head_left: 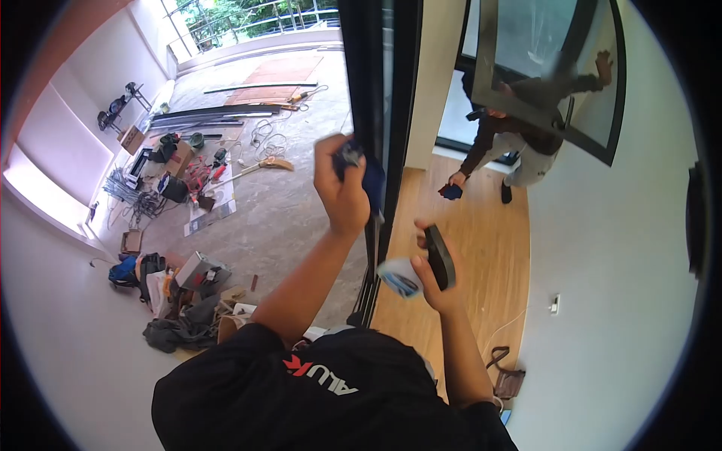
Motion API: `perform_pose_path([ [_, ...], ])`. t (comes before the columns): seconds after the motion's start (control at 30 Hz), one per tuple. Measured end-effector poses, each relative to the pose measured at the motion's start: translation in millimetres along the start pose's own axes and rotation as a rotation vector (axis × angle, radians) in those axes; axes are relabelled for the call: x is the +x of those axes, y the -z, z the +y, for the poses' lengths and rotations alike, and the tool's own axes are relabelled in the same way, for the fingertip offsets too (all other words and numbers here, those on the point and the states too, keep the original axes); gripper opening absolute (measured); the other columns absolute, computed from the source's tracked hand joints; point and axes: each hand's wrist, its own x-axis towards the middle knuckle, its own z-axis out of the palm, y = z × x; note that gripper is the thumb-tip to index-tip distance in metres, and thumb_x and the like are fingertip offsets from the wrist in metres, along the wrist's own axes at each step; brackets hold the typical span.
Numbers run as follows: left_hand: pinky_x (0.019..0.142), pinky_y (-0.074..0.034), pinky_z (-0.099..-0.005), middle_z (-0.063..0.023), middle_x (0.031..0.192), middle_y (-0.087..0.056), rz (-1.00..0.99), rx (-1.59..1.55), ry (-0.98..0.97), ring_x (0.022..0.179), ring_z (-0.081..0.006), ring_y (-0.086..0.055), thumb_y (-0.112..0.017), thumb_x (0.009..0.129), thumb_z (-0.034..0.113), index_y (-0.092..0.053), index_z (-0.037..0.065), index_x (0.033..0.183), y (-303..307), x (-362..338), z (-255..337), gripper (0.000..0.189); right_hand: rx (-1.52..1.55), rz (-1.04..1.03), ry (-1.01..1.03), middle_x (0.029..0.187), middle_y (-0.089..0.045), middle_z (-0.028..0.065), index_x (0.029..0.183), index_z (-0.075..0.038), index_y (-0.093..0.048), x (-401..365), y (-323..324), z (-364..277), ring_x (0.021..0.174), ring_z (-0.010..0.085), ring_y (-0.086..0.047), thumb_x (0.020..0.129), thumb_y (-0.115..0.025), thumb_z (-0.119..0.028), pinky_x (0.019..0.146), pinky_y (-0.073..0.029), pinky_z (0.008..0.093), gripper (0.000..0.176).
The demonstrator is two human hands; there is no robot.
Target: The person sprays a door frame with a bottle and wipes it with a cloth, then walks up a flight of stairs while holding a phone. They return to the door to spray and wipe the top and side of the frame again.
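Observation:
My left hand [343, 184] is closed round a dark blue cloth [371, 184], which lies against the tall black frame [365, 75]. Lower down and to the right, my right hand [436, 278] grips an object with a dark curved part [440, 257] and a whitish, blue-marked part [401, 278]. Blur keeps me from telling its exact kind, or whether the two parts are one thing. This hand is apart from the frame, above the wooden floor [481, 248].
Right of the frame, a person [519, 128] holds a dark blue cloth [450, 192], behind a tilted dark-framed glass panel [556, 68]. On the left floor lie long dark profiles [218, 113], cables, tools, a broom [274, 163] and bags [139, 270]. A brown bag [510, 383] sits lower right.

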Motion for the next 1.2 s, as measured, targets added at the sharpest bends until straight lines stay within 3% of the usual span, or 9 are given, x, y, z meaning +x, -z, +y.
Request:
perform_pose_path([
  [0.13,0.087,-0.046,-0.0235,-0.0059,0.106,-0.059,-0.118,-0.12,0.103,0.095,-0.0098,-0.056,-0.062,0.097,0.004,-0.061,-0.002,0.115,5.7,27.5,16.7,0.019,0.031,-0.026,0.056,0.114,-0.066,0.0158,0.119,0.006,-0.066,62.2,-50.1,0.9,0.094,0.0186,-0.063,0.089,-0.074,-0.02,0.084,-0.051,0.0309,0.04],
  [0.3,0.076,-0.048,-0.0248,-0.0029,0.093,-0.063,-0.097,-0.105,-0.065,0.082,-0.0087,-0.058,-0.069,0.095,0.006,-0.064,-0.002,0.11,-27.8,103.5,66.3,0.017,0.044,-0.043,0.125,0.134,-0.06,0.0318,0.096,0.001,-0.063,73.4,-82.9,10.2,0.136,0.0471,-0.05,0.088,-0.074,-0.021,0.107,-0.041,0.046,0.026],
  [0.5,0.073,-0.049,-0.026,-0.0083,0.095,-0.065,0.065,0.039,-0.278,0.082,-0.0129,-0.062,-0.069,0.089,-0.001,-0.07,-0.001,0.105,-39.5,98.3,61.5,0.017,0.111,-0.107,0.071,0.142,-0.054,0.0334,0.105,0.005,-0.065,82.9,-70.1,23.4,0.129,0.0382,-0.058,0.087,-0.074,-0.022,0.107,-0.044,0.0409,0.034],
  [0.73,0.085,-0.05,-0.0284,-0.0116,0.104,-0.066,-0.029,0.106,0.057,0.097,-0.02,-0.064,-0.068,0.088,-0.005,-0.07,-0.003,0.107,27.5,-21.9,-18.2,0.019,0.17,-0.233,0.035,0.144,-0.057,0.0268,0.127,0.01,-0.063,87.5,-55.3,12.6,0.119,0.0281,-0.063,0.087,-0.072,-0.019,0.107,-0.044,0.0366,0.049],
  [0.93,0.075,-0.05,-0.0307,-0.006,0.091,-0.068,0.058,0.137,-0.1,0.082,-0.0148,-0.061,-0.075,0.089,0.004,-0.068,0.0,0.1,-16.6,67.2,24.8,0.014,0.275,-0.291,0.038,0.148,-0.054,0.0268,0.124,0.004,-0.064,90.6,-53.7,46.7,0.13,0.0305,-0.059,0.087,-0.077,-0.013,0.108,-0.044,0.0377,0.043],
  [1.03,0.065,-0.058,-0.0345,-0.0103,0.098,-0.068,0.057,0.324,-0.243,0.079,-0.0247,-0.066,-0.076,0.089,0.01,-0.073,0.001,0.099,-9.8,112.3,16.4,0.014,0.231,-0.078,0.351,0.146,-0.057,0.0224,0.126,-0.002,-0.062,79.5,-59.5,58.0,0.133,0.037,-0.058,0.086,-0.083,-0.016,0.108,-0.048,0.0436,0.047],
  [1.1,0.056,-0.065,-0.0378,-0.0154,0.105,-0.066,-0.02,0.545,-0.438,0.077,-0.0327,-0.07,-0.077,0.088,0.015,-0.077,0.002,0.095,14.9,126.6,-16.5,0.015,0.008,-0.016,0.286,0.128,-0.066,0.0183,0.124,-0.004,-0.062,45.6,-49.2,53.0,0.114,0.0368,-0.065,0.089,-0.081,-0.029,0.096,-0.051,0.0442,0.047],
  [1.13,0.06,-0.065,-0.0385,-0.0146,0.095,-0.068,0.05,0.114,-0.126,0.075,-0.0314,-0.07,-0.082,0.082,0.012,-0.074,-0.004,0.092,7.6,111.3,-17.6,0.02,-0.092,-0.061,0.205,0.125,-0.066,0.0173,0.124,-0.005,-0.062,24.7,-36.0,52.6,0.11,0.0359,-0.065,0.091,-0.078,-0.033,0.093,-0.051,0.0444,0.047],
  [1.2,0.065,-0.063,-0.0391,-0.0137,0.088,-0.068,0.074,-0.042,-0.04,0.078,-0.0279,-0.07,-0.086,0.077,0.012,-0.07,-0.007,0.083,11.7,72.7,-30.4,0.026,-0.052,-0.139,-0.02,0.11,-0.066,0.0185,0.123,-0.007,-0.059,-27.2,9.4,54.5,0.102,0.0397,-0.065,0.09,-0.079,-0.038,0.085,-0.05,0.0476,0.049],
])
